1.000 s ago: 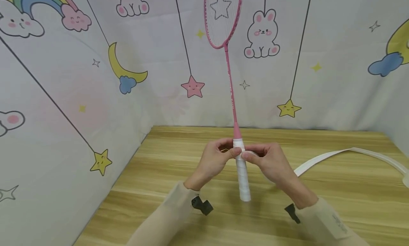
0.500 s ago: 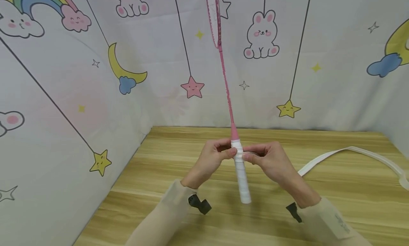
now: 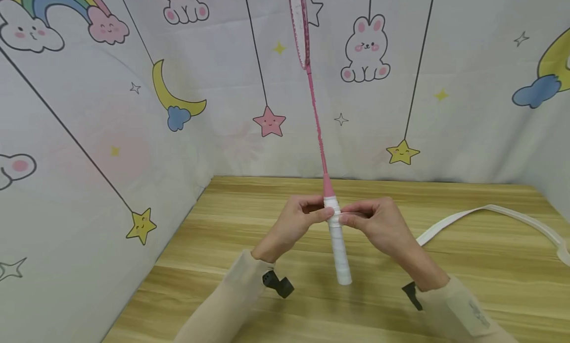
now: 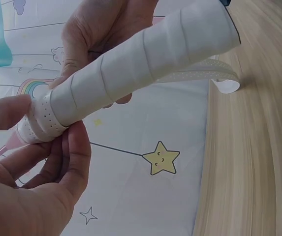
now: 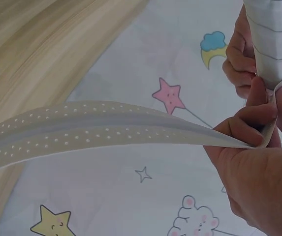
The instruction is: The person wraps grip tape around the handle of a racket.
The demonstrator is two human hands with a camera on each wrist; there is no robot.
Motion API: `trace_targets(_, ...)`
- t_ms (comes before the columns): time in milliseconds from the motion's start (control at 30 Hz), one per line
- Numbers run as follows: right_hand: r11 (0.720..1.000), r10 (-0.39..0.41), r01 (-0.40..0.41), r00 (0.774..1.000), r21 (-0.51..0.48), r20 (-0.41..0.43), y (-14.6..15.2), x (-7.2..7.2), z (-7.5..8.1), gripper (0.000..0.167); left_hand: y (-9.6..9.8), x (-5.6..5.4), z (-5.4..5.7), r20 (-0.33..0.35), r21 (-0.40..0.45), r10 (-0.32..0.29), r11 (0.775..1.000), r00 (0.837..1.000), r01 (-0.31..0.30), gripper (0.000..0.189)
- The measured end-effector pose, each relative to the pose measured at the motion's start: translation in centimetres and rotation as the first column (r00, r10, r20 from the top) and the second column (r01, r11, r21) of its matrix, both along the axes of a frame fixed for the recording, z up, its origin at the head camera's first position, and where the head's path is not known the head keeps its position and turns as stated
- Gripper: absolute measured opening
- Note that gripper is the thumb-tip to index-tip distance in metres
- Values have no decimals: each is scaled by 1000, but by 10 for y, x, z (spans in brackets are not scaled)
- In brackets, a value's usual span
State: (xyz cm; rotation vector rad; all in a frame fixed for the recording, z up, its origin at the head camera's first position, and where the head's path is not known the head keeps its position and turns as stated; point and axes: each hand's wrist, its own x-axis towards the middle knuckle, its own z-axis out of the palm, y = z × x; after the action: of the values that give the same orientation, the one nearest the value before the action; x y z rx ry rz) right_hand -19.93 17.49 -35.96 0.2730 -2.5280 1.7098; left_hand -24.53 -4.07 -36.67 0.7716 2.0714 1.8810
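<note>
A pink badminton racket [image 3: 317,130] stands nearly upright over the table, its head cut off by the top of the head view and turned almost edge-on. My left hand [image 3: 296,221] grips the upper part of its white handle [image 3: 340,256], thumb in front and fingers behind. White perforated grip tape [image 4: 42,118] is wound round the handle's top, below the pink cone. Just right of the handle, my right hand [image 3: 378,224] pinches the loose tape between thumb and fingers. From that hand the grip tape strip [image 5: 96,128] runs off in a long arc, dotted with holes.
The strip's far length [image 3: 463,214] arches over the right side of the wood-grain table [image 3: 249,303]. A white cloth backdrop [image 3: 213,51] printed with stars, moons and rabbits hangs behind and to the left. Small black devices [image 3: 278,284] sit at both wrists.
The racket has turned about its length, from its face showing to nearly edge-on, and its head has shifted slightly left. Both hands keep their places at the handle.
</note>
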Motion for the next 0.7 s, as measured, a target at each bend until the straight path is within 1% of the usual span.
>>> trace_targets(67,1000,-9,9,1000,7,-6,-1,0,0,19,1,0,0,15,-8,8,1000,1000,-8,31)
trace_targets(133,1000,-13,13,1000,10,-14,-1,0,0,18,2,0,0,26,-22,33,999,999,-32,31)
trace_targets(267,1000,-3,4,999,11,-32,-2,1,0,17,3,0,0,39,-29,61,998,997,-60,28)
trace_targets(467,1000,15,-14,998,27,-53,0,-1,0,15,3,-2,-1,39,13,27,1000,999,-27,28)
trace_targets(600,1000,22,-22,1000,9,0,2,-2,0,19,3,-2,0,69,41,4,999,998,-7,31)
trace_targets(700,999,52,-51,997,-11,55,4,-3,-2,23,3,0,1,91,56,-14,998,996,9,32)
